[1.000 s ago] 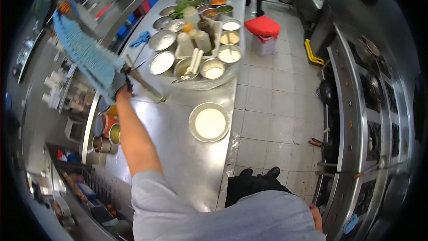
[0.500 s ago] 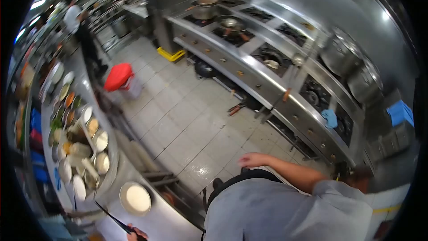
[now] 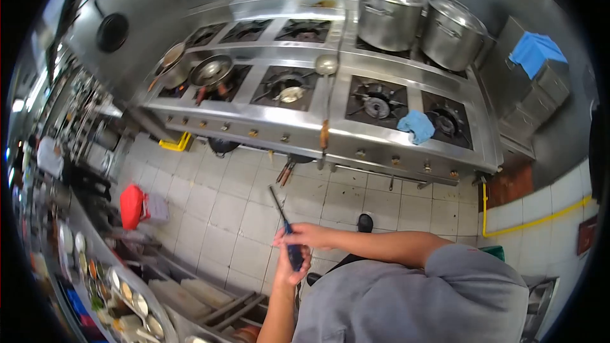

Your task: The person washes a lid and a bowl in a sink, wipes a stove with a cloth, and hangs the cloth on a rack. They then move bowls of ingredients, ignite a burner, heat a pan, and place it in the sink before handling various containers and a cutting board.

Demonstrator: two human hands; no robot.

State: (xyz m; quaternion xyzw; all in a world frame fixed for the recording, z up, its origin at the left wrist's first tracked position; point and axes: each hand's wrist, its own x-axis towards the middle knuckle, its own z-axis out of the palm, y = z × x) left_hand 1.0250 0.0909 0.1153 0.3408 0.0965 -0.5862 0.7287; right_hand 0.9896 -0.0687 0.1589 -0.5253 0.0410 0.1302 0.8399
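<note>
At six o'clock, my left hand (image 3: pixel 286 268), fingers curled, is gripping a slim, dark-blue, plastic-looking, rod-nosed tool (image 3: pixel 294 256) pointing toward eleven; my right hand (image 3: pixel 309 235) is touching it, whether pinching I can't tell. I'm judging a firm, tip-clear grip best.

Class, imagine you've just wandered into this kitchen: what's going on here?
A person in a grey shirt faces a long stainless-steel stove, gripping a slim dark-blue tool with a long dark rod in the left hand; the right hand seems to touch it too. The rod points towards the stove without touching it. A crumpled light-blue cloth lies between two front burners, and two tall lidded metal pots stand at the back right.
</note>
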